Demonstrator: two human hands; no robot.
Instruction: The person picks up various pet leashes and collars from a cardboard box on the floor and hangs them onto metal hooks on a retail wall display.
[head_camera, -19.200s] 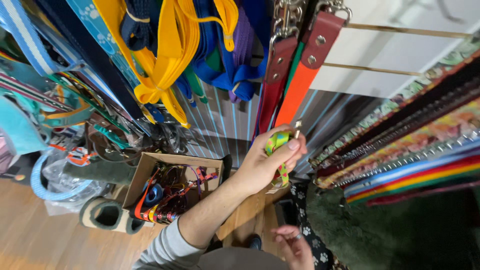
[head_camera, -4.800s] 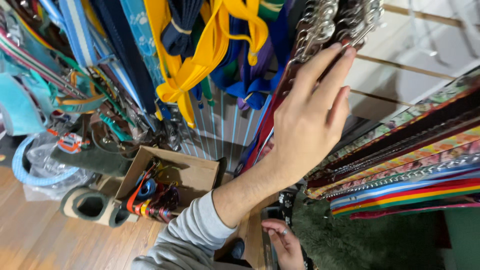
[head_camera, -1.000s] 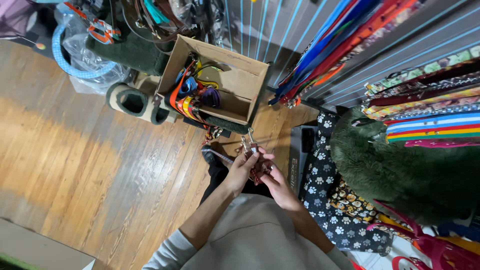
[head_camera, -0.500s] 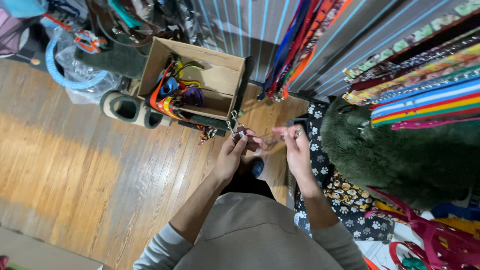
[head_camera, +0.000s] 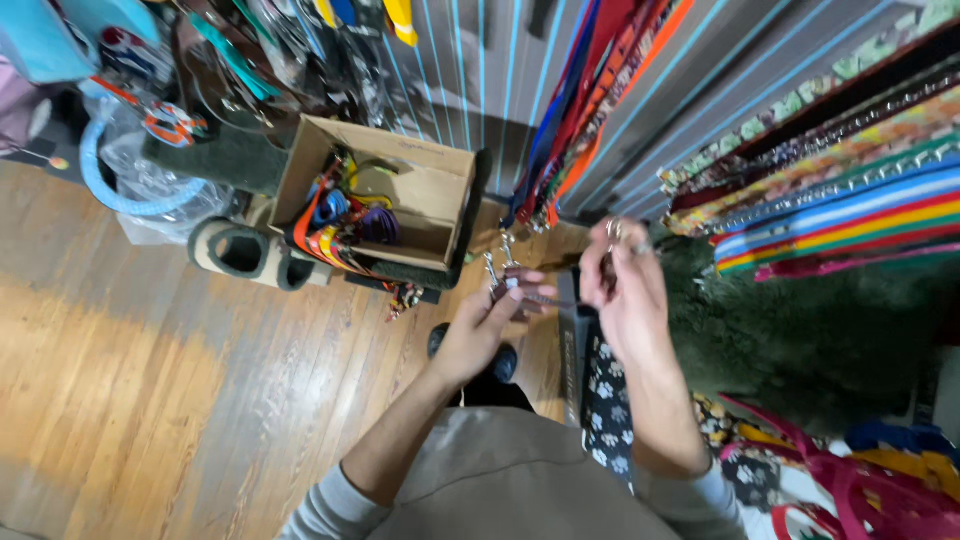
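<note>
Floorboards (head_camera: 150, 400) of wood spread below us, a cardboard box (head_camera: 400, 195) of coloured leashes against the slatted wall (head_camera: 470, 70). Our left hand (head_camera: 485, 325) pinches a dark strap (head_camera: 545, 299) with metal clips (head_camera: 497, 268); our right hand (head_camera: 625, 290) has its fingers closed on the strap's other end.

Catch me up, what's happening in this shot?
A person stands over a wooden floor, both hands raised in front of a wall of hanging leashes. The left hand holds small metal clips; the right hand pinches another small metal piece, too blurred to identify. An open cardboard box of colourful straps sits on the floor ahead.
</note>
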